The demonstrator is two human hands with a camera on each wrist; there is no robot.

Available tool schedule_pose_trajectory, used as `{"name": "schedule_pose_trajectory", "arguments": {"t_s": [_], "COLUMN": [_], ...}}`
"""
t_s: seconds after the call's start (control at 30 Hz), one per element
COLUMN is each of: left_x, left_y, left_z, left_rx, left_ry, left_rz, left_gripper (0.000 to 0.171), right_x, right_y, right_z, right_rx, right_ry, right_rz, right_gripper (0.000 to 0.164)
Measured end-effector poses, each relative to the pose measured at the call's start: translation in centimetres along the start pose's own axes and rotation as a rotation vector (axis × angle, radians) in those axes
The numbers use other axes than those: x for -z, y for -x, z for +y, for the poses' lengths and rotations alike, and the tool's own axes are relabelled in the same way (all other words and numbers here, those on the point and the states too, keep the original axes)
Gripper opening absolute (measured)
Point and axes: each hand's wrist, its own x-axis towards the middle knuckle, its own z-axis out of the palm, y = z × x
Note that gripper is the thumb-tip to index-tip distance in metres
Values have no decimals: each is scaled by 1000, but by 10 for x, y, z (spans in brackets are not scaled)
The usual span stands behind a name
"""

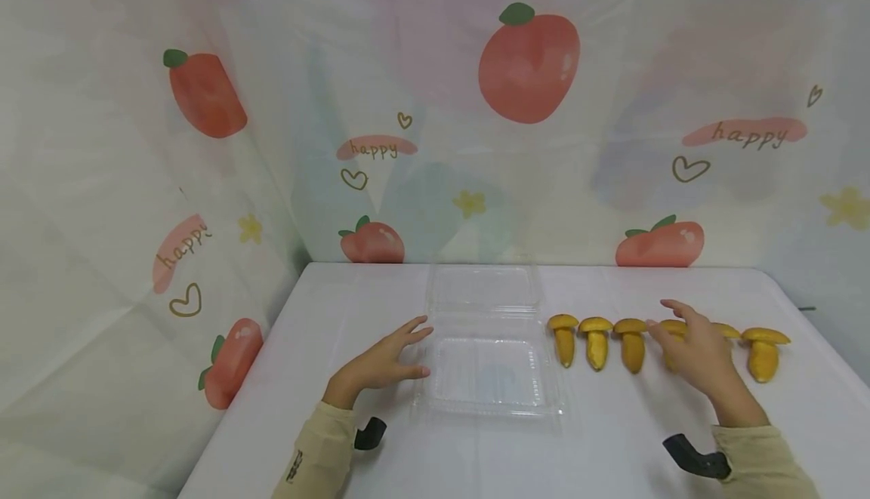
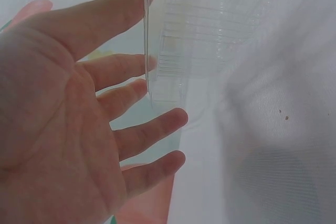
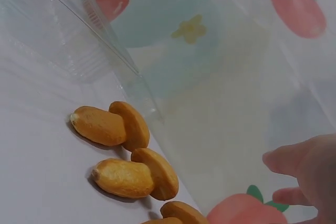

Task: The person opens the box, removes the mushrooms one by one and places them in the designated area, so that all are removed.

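A clear plastic clamshell box [image 1: 485, 411] lies unfolded on the white table, its lid [image 1: 484, 288] toward the back wall. Beside its left edge is my left hand [image 1: 381, 363], fingers spread and nothing held. The left wrist view shows its fingertips close to the box's clear wall [image 2: 173, 51]; whether they touch it I cannot tell. To the right of the box runs a row of several yellow-brown mushrooms [image 1: 596, 344], caps toward the back. Over the right part of that row hovers my right hand [image 1: 703, 352], fingers loosely extended, partly hiding two mushrooms. The rightmost mushroom [image 1: 764, 355] shows whole.
A white cloth covers the table [image 1: 476, 461]. Behind and to the left hangs a pale curtain [image 1: 421, 46] printed with fruit, hearts and lettering. A black strap end [image 1: 370, 434] sticks out at the left wrist, another black piece [image 1: 695, 457] at the right wrist.
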Motion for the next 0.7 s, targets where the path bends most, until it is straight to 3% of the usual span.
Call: {"name": "schedule_pose_trajectory", "arguments": {"t_s": [0.3, 0.7], "left_x": [-1, -1], "left_y": [0, -1], "left_z": [2, 1], "left_rx": [-6, -14], "left_ry": [-7, -30], "left_rz": [8, 20], "left_gripper": [73, 74], "right_x": [-8, -18], "right_y": [3, 3], "right_z": [-8, -20], "right_rx": [86, 145], "right_ry": [38, 43], "right_rz": [30, -37], "right_gripper": [62, 65]}}
